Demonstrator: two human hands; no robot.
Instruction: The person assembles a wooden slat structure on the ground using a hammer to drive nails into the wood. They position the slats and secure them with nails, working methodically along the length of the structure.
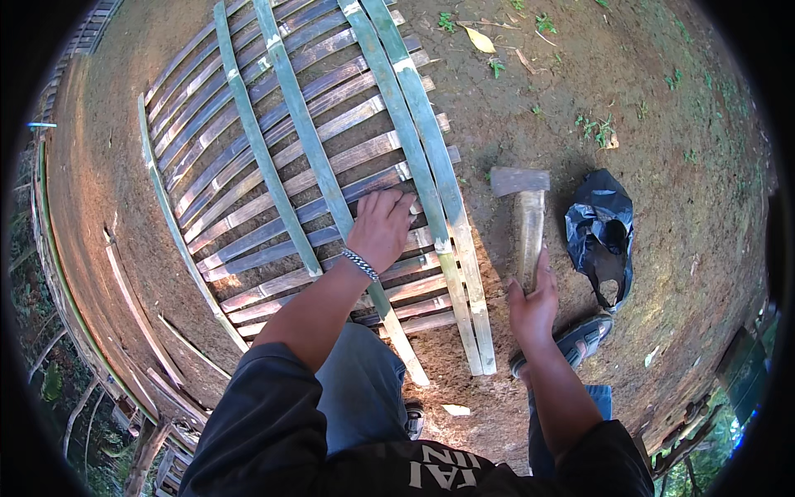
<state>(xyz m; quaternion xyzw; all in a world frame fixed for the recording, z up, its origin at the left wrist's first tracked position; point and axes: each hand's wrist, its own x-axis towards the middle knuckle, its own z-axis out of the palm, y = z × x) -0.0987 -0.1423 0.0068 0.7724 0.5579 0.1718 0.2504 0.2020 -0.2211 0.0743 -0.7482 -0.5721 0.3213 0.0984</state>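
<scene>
Here we see the bamboo panel (294, 103) lying on the bare ground (679, 182), in front of the person and mostly to the L side. It is made of many thin cross slats w/ long green strips laid over them; two of these strips run side by side along the R edge.

Our L hand (381, 228) is on top of the panel, b/w the middle strip and this R pair. Its fingers are half bent over a slat; what is under them is hidden, so we can't tell for sure if they pinch the bamboo or only rest on it. On the L wrist we notice a metal chain bracelet (361, 263).

Our R hand (534, 306) is closed around the lower part of the wooden handle of a hatchet (530, 219), w/ the index finger stretched along it. The metal head is at the far end, to the R of the panel and apart from it.

Just beside the hatchet, on its R, lies a black plastic bag (600, 195), near the R sandal (586, 335).
</scene>
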